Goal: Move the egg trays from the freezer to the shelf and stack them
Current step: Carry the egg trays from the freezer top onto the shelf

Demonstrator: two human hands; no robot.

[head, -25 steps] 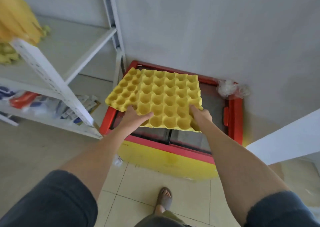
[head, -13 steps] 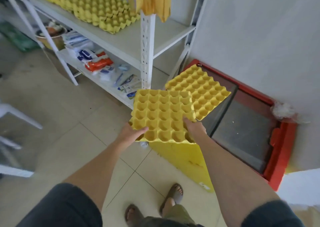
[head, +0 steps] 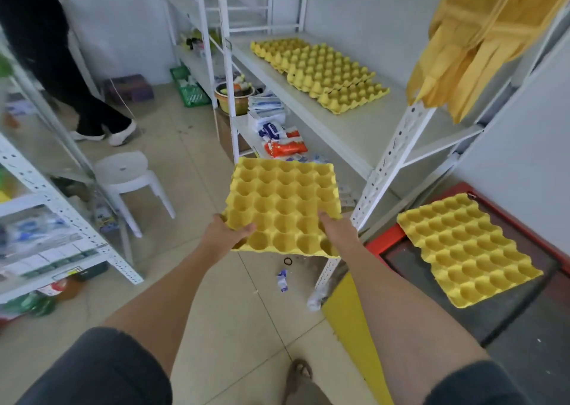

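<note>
Both bare arms reach forward toward 12 o'clock, forearms nearly parallel, dark short sleeves at the shoulders. The left hand closes its grip on the near left corner of the yellow egg tray, thumb on top. The right hand clasps the near right edge, fingers curled under

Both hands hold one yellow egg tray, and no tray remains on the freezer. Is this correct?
Not fully. The left hand and right hand do hold one egg tray, but the head view shows another tray lying on the freezer.
</note>
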